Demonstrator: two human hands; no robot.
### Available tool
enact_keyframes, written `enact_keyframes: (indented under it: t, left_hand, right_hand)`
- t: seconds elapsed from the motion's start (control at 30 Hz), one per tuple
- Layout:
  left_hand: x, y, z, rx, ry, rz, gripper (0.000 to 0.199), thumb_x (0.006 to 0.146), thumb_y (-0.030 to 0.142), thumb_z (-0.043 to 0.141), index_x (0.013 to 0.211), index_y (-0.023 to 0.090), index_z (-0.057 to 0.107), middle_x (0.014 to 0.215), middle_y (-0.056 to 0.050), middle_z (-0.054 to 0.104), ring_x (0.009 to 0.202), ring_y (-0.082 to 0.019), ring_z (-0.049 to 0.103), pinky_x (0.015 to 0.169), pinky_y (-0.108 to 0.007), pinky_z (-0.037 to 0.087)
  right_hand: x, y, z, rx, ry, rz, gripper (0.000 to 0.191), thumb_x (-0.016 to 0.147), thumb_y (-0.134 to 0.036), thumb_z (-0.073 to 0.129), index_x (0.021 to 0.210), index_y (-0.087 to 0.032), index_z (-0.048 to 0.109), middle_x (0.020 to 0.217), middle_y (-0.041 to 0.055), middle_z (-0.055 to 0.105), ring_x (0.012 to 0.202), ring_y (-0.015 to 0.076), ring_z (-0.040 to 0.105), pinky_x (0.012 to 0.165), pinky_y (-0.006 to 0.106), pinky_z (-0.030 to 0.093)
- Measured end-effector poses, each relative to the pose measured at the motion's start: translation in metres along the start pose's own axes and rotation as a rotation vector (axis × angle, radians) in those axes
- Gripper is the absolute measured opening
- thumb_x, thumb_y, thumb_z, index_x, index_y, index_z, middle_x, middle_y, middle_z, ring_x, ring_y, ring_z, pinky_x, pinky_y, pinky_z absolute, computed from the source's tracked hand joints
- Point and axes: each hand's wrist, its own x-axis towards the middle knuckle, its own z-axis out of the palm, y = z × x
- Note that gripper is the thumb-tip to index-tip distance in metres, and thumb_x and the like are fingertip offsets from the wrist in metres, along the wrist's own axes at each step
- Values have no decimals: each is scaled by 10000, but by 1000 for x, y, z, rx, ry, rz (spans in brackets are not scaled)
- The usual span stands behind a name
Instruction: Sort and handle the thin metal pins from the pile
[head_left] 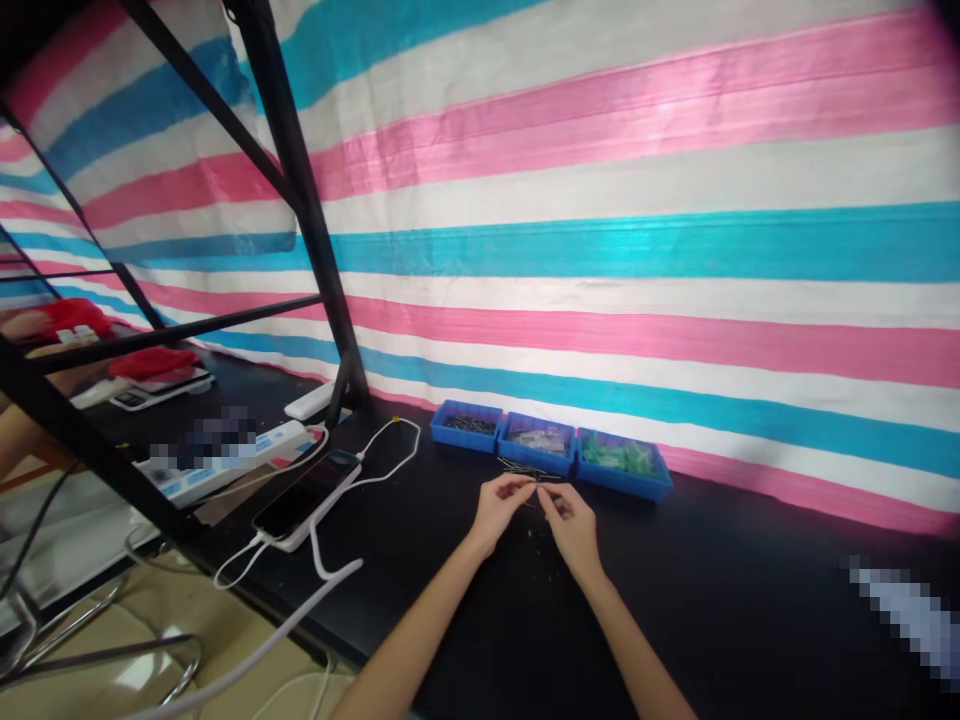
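The left hand [501, 508] and right hand [572, 518] meet over the black table [712, 610], palms turned inward, the thumb and forefinger of each drawn together so that the two sets of fingertips almost touch; anything between them is too small to make out, so I cannot tell whether either grip is closed on a piece. Just beyond the fingertips, a little to their left, lies a loose bunch of thin dark pins [517, 466], partly hidden by the fingers. Past these, three blue trays stand in a row: the left tray [465, 438] holds dark pins, the middle tray [537, 459] clear or whitish pieces, and the right tray [626, 485] green ones. On the near side of the grip, between the wrists, tiny pale specks [536, 562] dot the tabletop. Well to the left of the hands, a dark-screened phone [307, 495] lies with white cables [418, 440] around it, and farther left, beyond a black frame post [304, 180], is a white power strip [274, 440]. Behind the trays hangs a striped sheet [637, 240] in pink, blue and white
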Motion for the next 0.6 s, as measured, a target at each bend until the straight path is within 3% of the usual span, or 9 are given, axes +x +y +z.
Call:
enact_keyframes:
  t: [0.17, 0.3, 0.43, 0.6]
  left_hand:
    - [2, 1, 0, 22, 14, 22, 290, 683, 383, 666, 816, 126, 686, 842, -77, 639, 740, -158, 582, 695, -273, 469]
    - [2, 0, -1, 50, 17, 33, 289, 677, 390, 669, 807, 133, 686, 831, -66, 621, 699, -137, 554, 661, -255, 456]
    - [-6, 1, -3, 261, -12, 170, 255, 697, 381, 653, 785, 144, 691, 745, -41, 575, 602, -99, 480, 565, -222, 399]
    - [-24, 7, -8, 489, -90, 306, 208, 734, 348, 620, 763, 154, 686, 719, -32, 563, 568, -88, 448, 545, -219, 373]
  right_hand:
    - [0, -2, -1, -83, -65, -39, 282, 774, -433, 551, 763, -171, 657, 786, 56, 622, 579, 136, 533, 535, 254, 440]
    - [2, -3, -4, 7, -20, -12, 305, 765, -443, 555, 755, -158, 662, 786, 64, 627, 600, 143, 552, 555, 260, 453]
    - [2, -2, -5, 124, 17, 46, 303, 732, -438, 596, 747, -140, 650, 804, 68, 609, 602, 140, 561, 544, 258, 462]
    - [-1, 1, -3, 103, -59, 9, 291, 703, -432, 633, 697, -142, 657, 830, 71, 581, 669, 156, 572, 553, 256, 471]
